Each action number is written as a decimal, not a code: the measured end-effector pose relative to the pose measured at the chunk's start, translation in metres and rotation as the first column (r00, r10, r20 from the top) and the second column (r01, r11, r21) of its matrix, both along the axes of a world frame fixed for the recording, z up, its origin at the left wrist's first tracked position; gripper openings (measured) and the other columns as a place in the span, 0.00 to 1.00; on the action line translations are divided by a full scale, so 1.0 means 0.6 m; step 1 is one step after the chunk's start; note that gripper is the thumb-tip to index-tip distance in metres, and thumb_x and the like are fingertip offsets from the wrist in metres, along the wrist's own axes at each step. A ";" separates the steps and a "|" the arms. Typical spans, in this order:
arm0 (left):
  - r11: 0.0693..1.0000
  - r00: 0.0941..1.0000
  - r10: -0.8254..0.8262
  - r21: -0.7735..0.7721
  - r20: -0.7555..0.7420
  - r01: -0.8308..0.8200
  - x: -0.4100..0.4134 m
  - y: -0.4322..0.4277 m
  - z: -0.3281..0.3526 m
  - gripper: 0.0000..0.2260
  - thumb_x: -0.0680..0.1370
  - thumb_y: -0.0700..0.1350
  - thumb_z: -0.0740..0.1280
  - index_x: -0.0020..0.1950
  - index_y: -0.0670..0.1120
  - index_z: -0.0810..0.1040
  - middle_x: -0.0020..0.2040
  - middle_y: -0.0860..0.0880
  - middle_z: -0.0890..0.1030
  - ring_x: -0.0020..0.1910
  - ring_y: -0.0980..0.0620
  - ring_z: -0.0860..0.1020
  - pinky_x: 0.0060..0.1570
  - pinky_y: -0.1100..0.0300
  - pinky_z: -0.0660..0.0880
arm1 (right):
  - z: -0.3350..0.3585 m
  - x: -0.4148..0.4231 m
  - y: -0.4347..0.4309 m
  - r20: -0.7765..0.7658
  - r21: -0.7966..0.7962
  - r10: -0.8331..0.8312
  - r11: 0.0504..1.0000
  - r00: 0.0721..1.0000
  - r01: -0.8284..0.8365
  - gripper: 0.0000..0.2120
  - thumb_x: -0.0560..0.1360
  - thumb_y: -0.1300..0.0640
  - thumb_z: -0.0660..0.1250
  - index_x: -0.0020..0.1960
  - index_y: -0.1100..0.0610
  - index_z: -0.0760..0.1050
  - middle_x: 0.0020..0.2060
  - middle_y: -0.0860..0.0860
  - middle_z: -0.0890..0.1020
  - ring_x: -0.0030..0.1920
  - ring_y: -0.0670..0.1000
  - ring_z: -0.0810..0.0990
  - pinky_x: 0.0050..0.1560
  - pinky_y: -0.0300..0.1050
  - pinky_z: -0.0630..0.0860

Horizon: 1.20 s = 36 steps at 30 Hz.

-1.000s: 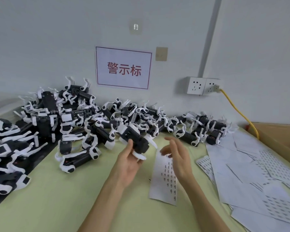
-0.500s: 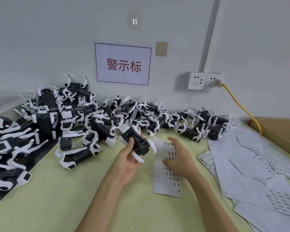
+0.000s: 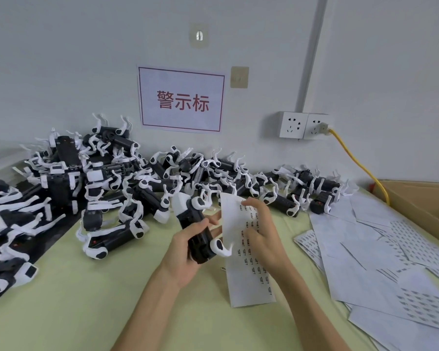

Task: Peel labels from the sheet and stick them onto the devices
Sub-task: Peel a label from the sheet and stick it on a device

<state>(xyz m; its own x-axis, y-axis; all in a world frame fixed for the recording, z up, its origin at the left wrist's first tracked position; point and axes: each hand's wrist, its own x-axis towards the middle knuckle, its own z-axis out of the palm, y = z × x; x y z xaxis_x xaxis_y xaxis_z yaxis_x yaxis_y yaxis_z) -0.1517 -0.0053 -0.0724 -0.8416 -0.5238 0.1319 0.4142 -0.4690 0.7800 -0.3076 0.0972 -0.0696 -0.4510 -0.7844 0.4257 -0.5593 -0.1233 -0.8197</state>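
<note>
Black-and-white device [image 3: 202, 247], white printed label sheet [image 3: 249, 282]

A pale green table [image 3: 112, 287] carries everything. From nine o'clock round to one, a heap of black-and-white devices [image 3: 127, 178] crowds its far edge, the leftmost lying on a dark mat [image 3: 48, 247]. Near the centre, toward five o'clock, lies a label sheet [image 3: 249, 282] (its far end lifted off the surface), with a tiny scrap [image 3: 223, 268] just beside its left edge. Loose sheets [image 3: 365, 249] overlap from three to five o'clock. A cardboard box [image 3: 421, 198] sits at three.
</note>
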 end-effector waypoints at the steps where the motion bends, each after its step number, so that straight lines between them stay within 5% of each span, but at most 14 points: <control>1: 1.000 0.999 -0.010 -0.022 0.031 0.010 -0.001 0.004 0.000 0.20 0.60 0.53 0.85 0.46 0.46 0.85 0.65 0.45 0.80 0.66 0.43 0.77 0.68 0.46 0.70 | 0.000 0.001 0.000 -0.008 -0.013 0.002 1.000 1.000 -0.002 0.32 0.68 0.71 0.54 0.65 0.43 0.69 0.67 0.39 0.70 0.67 0.32 0.65 0.62 0.25 0.61; 6: 0.998 0.994 0.004 -0.057 0.106 0.002 0.001 0.008 0.006 0.32 0.62 0.58 0.82 0.63 0.49 0.84 0.68 0.50 0.80 0.63 0.50 0.78 0.57 0.56 0.75 | -0.005 0.005 -0.008 0.032 -0.094 -0.078 0.992 0.996 0.081 0.11 0.83 0.54 0.59 0.62 0.43 0.74 0.62 0.39 0.75 0.56 0.45 0.77 0.58 0.44 0.75; 8: 0.998 0.994 -0.001 -0.059 0.109 0.007 0.002 0.010 0.009 0.33 0.64 0.57 0.81 0.67 0.49 0.82 0.70 0.48 0.79 0.64 0.49 0.79 0.57 0.57 0.78 | -0.006 0.004 -0.010 0.018 -0.119 -0.130 0.984 0.991 0.131 0.08 0.82 0.52 0.65 0.61 0.44 0.76 0.60 0.38 0.76 0.55 0.48 0.79 0.57 0.49 0.77; 11: 0.999 0.996 -0.004 -0.048 0.084 0.008 -0.001 0.011 0.009 0.33 0.65 0.56 0.81 0.68 0.48 0.81 0.70 0.46 0.78 0.68 0.48 0.77 0.61 0.54 0.77 | -0.003 0.005 -0.009 0.015 -0.153 -0.158 0.976 0.987 0.158 0.09 0.80 0.54 0.70 0.58 0.45 0.78 0.59 0.36 0.76 0.51 0.43 0.78 0.54 0.45 0.76; 15: 0.999 0.994 0.041 -0.037 0.098 -0.038 -0.001 0.013 0.007 0.28 0.70 0.54 0.76 0.68 0.46 0.80 0.68 0.40 0.74 0.70 0.43 0.71 0.77 0.45 0.58 | -0.003 0.007 -0.010 -0.013 -0.195 -0.179 0.965 0.984 0.173 0.08 0.77 0.56 0.74 0.55 0.48 0.81 0.61 0.37 0.78 0.52 0.42 0.78 0.53 0.42 0.75; 21: 0.993 0.987 0.117 -0.016 0.107 -0.116 -0.006 0.020 0.011 0.18 0.74 0.50 0.71 0.61 0.43 0.85 0.55 0.45 0.82 0.55 0.48 0.79 0.53 0.57 0.76 | -0.002 0.009 -0.006 -0.051 -0.177 -0.178 0.970 0.983 0.166 0.09 0.74 0.57 0.77 0.53 0.49 0.85 0.65 0.42 0.79 0.66 0.39 0.76 0.61 0.39 0.74; 26: 0.983 0.978 0.181 0.025 0.106 -0.185 -0.007 0.014 0.008 0.19 0.75 0.52 0.69 0.59 0.42 0.85 0.57 0.42 0.82 0.59 0.45 0.80 0.59 0.51 0.74 | -0.003 0.017 -0.009 -0.111 -0.121 -0.179 0.979 0.977 0.166 0.11 0.73 0.56 0.79 0.53 0.48 0.85 0.62 0.41 0.77 0.63 0.39 0.75 0.57 0.35 0.71; 31: 0.968 0.955 0.234 -0.134 0.180 -0.212 -0.007 0.021 0.010 0.24 0.67 0.56 0.75 0.59 0.46 0.86 0.56 0.47 0.84 0.57 0.49 0.82 0.56 0.53 0.77 | -0.002 0.020 -0.010 -0.124 -0.129 -0.225 0.969 0.966 0.209 0.10 0.71 0.59 0.79 0.50 0.51 0.85 0.54 0.45 0.78 0.59 0.48 0.77 0.61 0.42 0.72; 36: 0.939 0.937 0.285 -0.255 0.202 -0.230 -0.005 0.026 0.010 0.24 0.63 0.59 0.75 0.56 0.50 0.87 0.56 0.46 0.86 0.56 0.48 0.83 0.50 0.56 0.78 | -0.003 0.021 -0.011 -0.083 -0.094 -0.222 0.972 0.972 0.214 0.07 0.70 0.59 0.78 0.44 0.51 0.83 0.45 0.45 0.81 0.49 0.44 0.78 0.49 0.32 0.69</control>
<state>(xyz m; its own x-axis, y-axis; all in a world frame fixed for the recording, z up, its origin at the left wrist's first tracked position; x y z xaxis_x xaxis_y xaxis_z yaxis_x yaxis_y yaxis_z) -0.1546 0.0100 -0.0664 -0.7026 -0.7061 0.0885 0.2919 -0.1724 0.9408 -0.2949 0.0906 -0.0714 -0.5625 -0.6318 0.5334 -0.6533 -0.0559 -0.7551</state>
